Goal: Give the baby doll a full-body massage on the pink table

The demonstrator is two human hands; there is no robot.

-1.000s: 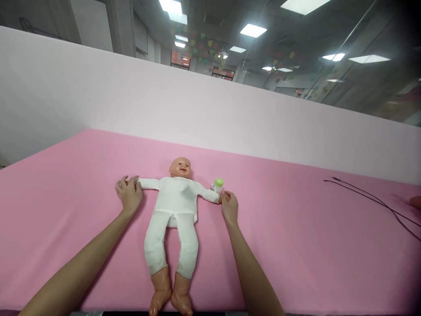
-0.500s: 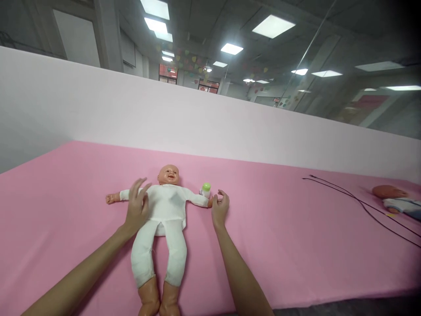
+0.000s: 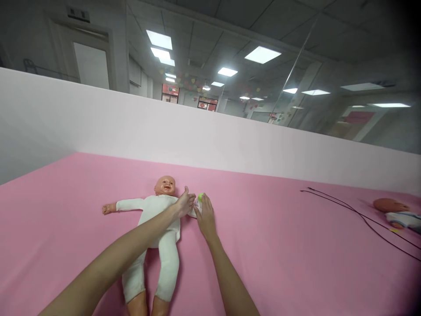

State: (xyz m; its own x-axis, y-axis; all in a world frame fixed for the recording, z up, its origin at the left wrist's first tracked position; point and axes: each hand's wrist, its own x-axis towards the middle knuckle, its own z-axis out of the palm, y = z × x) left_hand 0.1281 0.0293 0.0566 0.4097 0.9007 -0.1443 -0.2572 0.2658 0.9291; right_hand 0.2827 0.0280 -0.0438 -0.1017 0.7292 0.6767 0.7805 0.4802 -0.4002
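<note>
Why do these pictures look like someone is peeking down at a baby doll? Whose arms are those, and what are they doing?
These pictures come from a camera worn on a person's head, so you see what they see, looking down at their own arms. Those are real hands, not a machine. A baby doll in white clothes lies on its back on a pink surface. The left hand reaches across the doll, and the right hand is beside it. Both are close to a small bottle with a green top. I can't tell whether either hand is holding it. Farther away lie a second doll and a black cord.
</note>
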